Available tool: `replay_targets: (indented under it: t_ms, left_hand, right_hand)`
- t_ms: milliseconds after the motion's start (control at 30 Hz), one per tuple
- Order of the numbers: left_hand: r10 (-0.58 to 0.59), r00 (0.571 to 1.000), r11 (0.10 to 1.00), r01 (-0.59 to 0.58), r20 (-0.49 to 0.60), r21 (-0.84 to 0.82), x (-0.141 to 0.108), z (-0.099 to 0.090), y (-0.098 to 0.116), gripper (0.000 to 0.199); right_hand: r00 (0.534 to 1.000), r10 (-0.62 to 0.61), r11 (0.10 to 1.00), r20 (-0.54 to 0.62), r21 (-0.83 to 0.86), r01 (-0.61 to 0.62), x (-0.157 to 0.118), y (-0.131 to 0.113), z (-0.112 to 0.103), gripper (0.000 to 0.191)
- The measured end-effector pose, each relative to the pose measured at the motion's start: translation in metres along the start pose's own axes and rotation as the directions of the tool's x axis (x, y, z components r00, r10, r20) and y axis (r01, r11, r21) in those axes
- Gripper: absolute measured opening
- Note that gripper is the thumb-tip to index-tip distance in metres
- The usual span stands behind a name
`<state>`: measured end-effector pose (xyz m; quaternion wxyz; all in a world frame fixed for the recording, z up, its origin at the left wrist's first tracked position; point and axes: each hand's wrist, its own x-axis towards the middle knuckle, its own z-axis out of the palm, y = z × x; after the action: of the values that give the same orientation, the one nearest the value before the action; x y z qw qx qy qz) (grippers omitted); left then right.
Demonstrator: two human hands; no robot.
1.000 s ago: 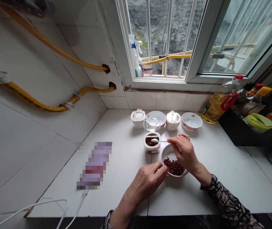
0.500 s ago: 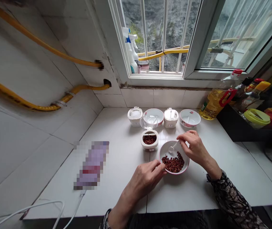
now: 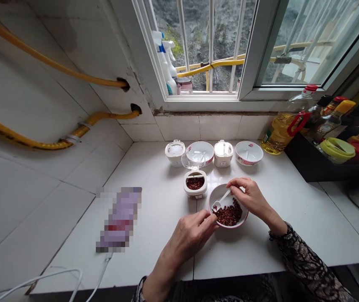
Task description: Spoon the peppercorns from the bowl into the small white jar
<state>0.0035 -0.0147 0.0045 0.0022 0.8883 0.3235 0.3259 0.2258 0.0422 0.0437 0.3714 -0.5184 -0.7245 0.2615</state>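
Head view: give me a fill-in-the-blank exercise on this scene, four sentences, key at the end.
1. The right hand holds a small white ____.
2. The left hand touches the rim of a ____ with dark red pieces inside.
3. The clear lid of the front jar is ____ (open or shut).
4. The cap of the oil bottle is ____ in color.

Missing words: spoon; bowl; open; red.

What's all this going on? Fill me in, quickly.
A person's right-hand grip holds a small white spoon in a bowl of dark red bits. The left-hand grip is on the bowl's rim. Just beyond, to the left, an open jar contains similar bits.
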Motion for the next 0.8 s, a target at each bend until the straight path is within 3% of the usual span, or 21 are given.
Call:
replay_targets:
  t_ms: [133,233,467,600,800]
  left_hand:
    - [-0.002,1.0,1.0,0.002,0.005,0.001,0.0,0.0,0.0,0.021]
    - [0.0,1.0,1.0,0.0,0.0,0.005,0.0,0.0,0.0,0.021]
    - [0.005,1.0,1.0,-0.005,-0.012,-0.004,-0.001,0.0,0.0,0.02]
    - [0.009,1.0,1.0,-0.009,-0.007,0.001,0.001,0.0,0.0,0.02]
    - [0.013,1.0,1.0,-0.013,-0.024,0.009,0.002,-0.001,0.001,0.023]
  right_hand:
    - [0.991,0.126,0.974,0.046,0.186,-0.132,0.002,-0.005,-0.003,0.019]
    - [0.98,0.193,0.952,0.049,0.233,-0.199,0.003,-0.006,-0.005,0.018]
    - [0.972,0.231,0.931,0.035,0.283,-0.232,0.006,-0.002,-0.006,0.02]
    - [0.979,0.202,0.931,-0.006,0.311,-0.19,0.01,-0.002,-0.005,0.022]
    - [0.987,0.063,0.961,-0.151,0.275,-0.019,0.013,-0.015,0.002,0.019]
